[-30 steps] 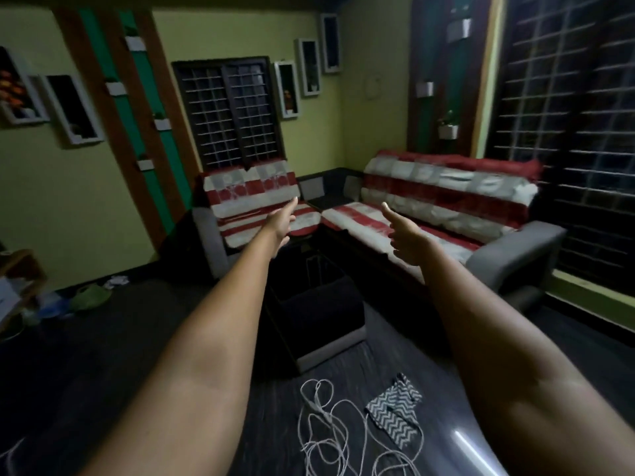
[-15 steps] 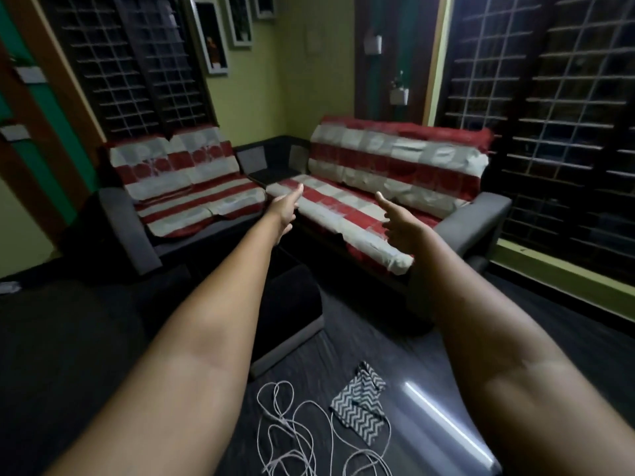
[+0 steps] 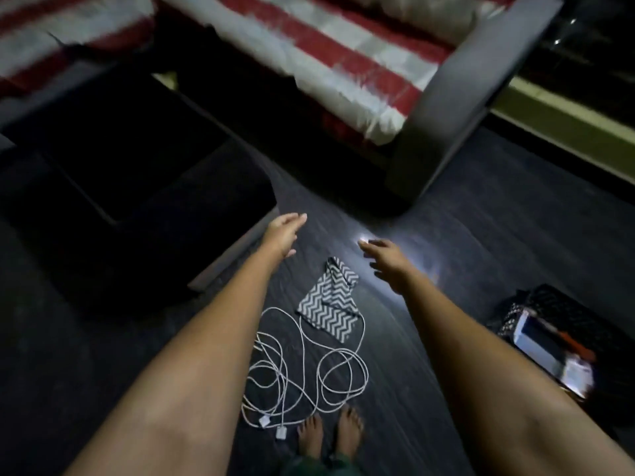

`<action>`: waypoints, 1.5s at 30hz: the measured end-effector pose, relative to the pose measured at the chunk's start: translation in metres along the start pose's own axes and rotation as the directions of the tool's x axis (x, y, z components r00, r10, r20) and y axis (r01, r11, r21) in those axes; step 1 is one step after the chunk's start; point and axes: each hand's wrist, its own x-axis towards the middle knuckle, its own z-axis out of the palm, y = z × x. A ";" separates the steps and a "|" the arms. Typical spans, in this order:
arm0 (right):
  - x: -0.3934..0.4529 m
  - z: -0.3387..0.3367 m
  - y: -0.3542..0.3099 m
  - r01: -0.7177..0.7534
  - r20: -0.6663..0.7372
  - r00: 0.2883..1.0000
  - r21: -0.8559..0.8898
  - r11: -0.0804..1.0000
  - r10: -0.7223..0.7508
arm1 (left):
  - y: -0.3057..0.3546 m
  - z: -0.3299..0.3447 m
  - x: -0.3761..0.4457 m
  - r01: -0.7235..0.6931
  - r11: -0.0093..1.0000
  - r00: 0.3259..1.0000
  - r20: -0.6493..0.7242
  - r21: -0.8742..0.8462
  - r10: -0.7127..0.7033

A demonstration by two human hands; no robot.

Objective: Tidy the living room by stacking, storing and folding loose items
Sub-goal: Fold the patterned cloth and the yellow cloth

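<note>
Hands are reaching out empty, left hand and right hand both spread. Between and below them, cloth and cable are lying loose on the floor; tidying looks barely begun.

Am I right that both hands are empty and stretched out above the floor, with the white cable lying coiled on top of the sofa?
Not quite: the head view shows the white cable on the dark floor beside the zigzag cloth, not on the sofa. The left hand and right hand are indeed empty.
</note>
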 end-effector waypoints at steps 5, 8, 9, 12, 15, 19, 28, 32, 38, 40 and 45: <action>0.150 0.056 0.163 -0.098 -0.077 0.992 0.006 0.995 0.099 | -0.164 0.057 0.156 0.012 0.985 1.000 0.026 0.170 -0.017; 0.219 0.082 0.249 -0.129 -0.077 0.989 -0.055 0.990 0.124 | -0.265 0.087 0.228 -0.005 0.945 0.997 0.079 0.328 -0.022; 0.241 0.091 0.277 -0.116 -0.062 0.992 -0.091 0.989 0.111 | -0.300 0.098 0.251 -0.008 0.925 0.993 0.109 0.380 -0.036; 0.290 0.114 0.352 -0.081 -0.035 0.997 -0.269 0.960 0.074 | -0.381 0.123 0.283 -0.113 0.797 0.973 0.228 0.593 -0.032; 0.325 0.135 0.408 -0.017 0.027 0.999 -0.455 0.890 0.032 | -0.447 0.146 0.307 -0.322 0.529 0.914 0.404 0.785 -0.043; 0.357 0.156 0.458 0.040 0.119 0.992 -0.630 0.775 0.046 | -0.502 0.165 0.333 -0.462 0.328 0.860 0.506 0.824 -0.061; 0.381 0.155 0.471 0.164 0.176 0.984 -0.781 0.602 -0.039 | -0.512 0.178 0.359 -0.564 0.052 0.825 0.565 0.824 0.006; 0.372 0.140 0.434 0.215 0.237 0.970 -0.754 0.621 -0.048 | -0.479 0.176 0.344 -0.549 0.041 0.834 0.550 0.835 -0.046; 0.326 0.112 0.333 0.350 0.268 0.937 -0.688 0.636 -0.226 | -0.371 0.163 0.294 -0.462 0.111 0.887 0.458 0.880 0.059; 0.300 0.101 0.290 0.356 0.229 0.934 -0.676 0.645 -0.275 | -0.322 0.151 0.271 -0.453 0.145 0.891 0.442 0.880 0.102; 0.209 0.072 0.151 0.386 0.187 0.916 -0.655 0.649 -0.356 | -0.178 0.102 0.192 -0.502 0.094 0.861 0.488 0.860 0.142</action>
